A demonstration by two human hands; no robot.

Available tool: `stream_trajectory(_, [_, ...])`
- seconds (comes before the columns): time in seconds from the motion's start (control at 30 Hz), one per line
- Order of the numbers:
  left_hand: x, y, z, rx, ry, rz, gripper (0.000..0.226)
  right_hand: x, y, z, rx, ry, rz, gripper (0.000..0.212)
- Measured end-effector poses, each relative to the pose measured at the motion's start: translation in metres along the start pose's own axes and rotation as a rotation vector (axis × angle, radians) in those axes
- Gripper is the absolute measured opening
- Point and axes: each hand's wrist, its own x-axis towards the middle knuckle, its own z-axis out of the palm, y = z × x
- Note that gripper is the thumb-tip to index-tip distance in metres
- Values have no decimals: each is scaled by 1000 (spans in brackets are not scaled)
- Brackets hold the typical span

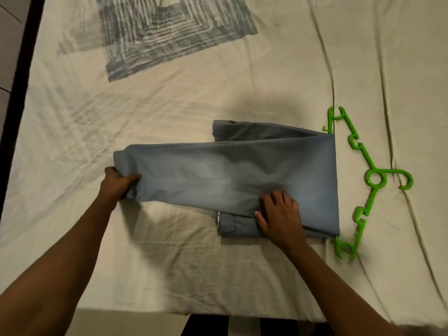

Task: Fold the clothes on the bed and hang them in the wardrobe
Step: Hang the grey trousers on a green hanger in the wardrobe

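Note:
Grey-blue trousers lie across the bed, folded over on themselves, with the leg ends pointing left and the waist part underneath at the right. My left hand grips the leg ends at the left, thumb on top of the cloth. My right hand presses flat on the near edge of the fold, fingers spread over the cloth. A bright green plastic hanger lies on the sheet just right of the trousers, its near end partly under the cloth edge.
The bed sheet is cream with a grey-blue striped print at the far side. The bed's dark left edge borders the floor. The near edge of the bed runs along the bottom of the view.

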Motion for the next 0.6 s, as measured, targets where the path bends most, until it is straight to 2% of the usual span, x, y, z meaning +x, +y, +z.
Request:
stream_trajectory(0.1, [-4, 8, -3, -176, -95, -62, 55, 2, -3, -3, 69, -7, 48, 44])
stream_trajectory(0.2, [-9, 9, -3, -248, -132, 1, 35, 5, -9, -12, 187, -22, 130, 52])
stream_trajectory(0.33, [-17, 13, -5, -475, -134, -19, 35, 6, -11, -20, 314, -60, 203, 55])
stream_trajectory(0.47, [-26, 23, -9, -726, -234, -78, 36, 9, -8, -26, 473, -126, 260, 59])
stream_trajectory(0.53, [-39, 34, -7, -790, -290, -60, 32, 11, -5, -29, 538, -153, 265, 58])
stream_trajectory(0.6, [-57, 50, -2, -813, -270, 14, 40, 16, -5, -36, 639, -177, 277, 53])
